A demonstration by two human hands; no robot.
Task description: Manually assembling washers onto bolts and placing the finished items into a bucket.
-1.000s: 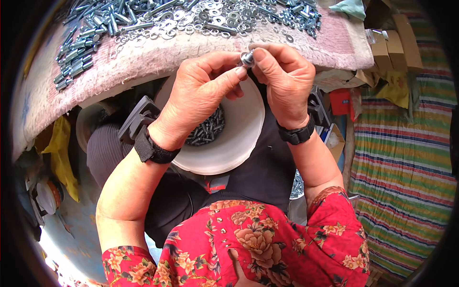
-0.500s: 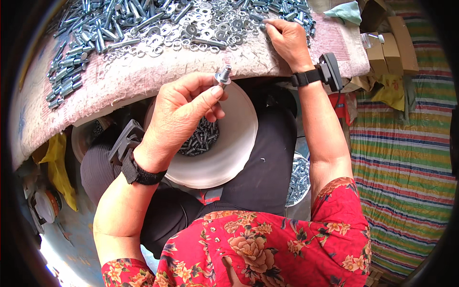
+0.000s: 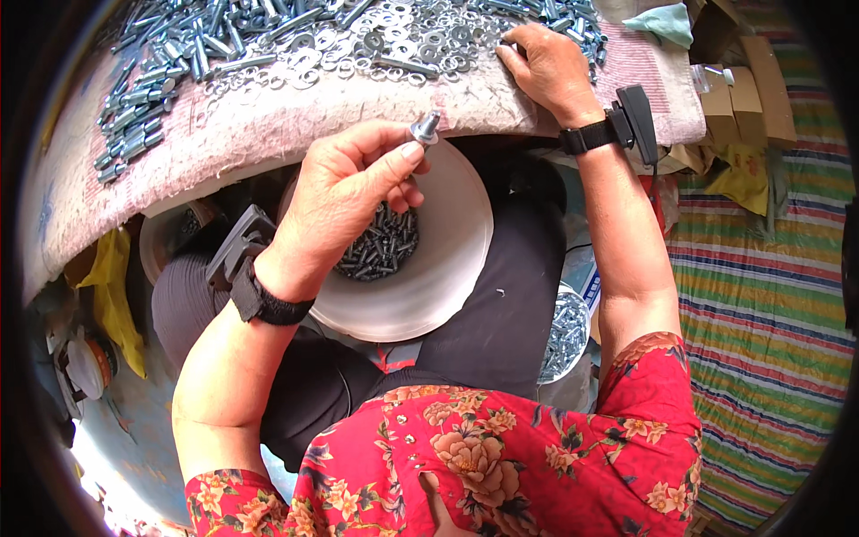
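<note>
Above the white tub, my left hand pinches a metal bolt between thumb and fingers, threaded end up. A flat washer sits around the bolt; the lower part is hidden by my fingers. On the cloth-covered table, my right hand rests at the near edge of the washer pile, fingers curled together. Its fingertips are partly hidden, and I cannot make out what they hold. Several bolts lie just beyond it.
The white tub on my lap contains many dark bolts. A smaller bucket of bolts stands by my right leg. More bolts lie on the table's left side. A pale green cloth and cardboard boxes are at right.
The view has shifted slightly. My right hand has drawn back a little toward the near edge of the pile. My left hand keeps the bolt and washer in nearly the same place.
</note>
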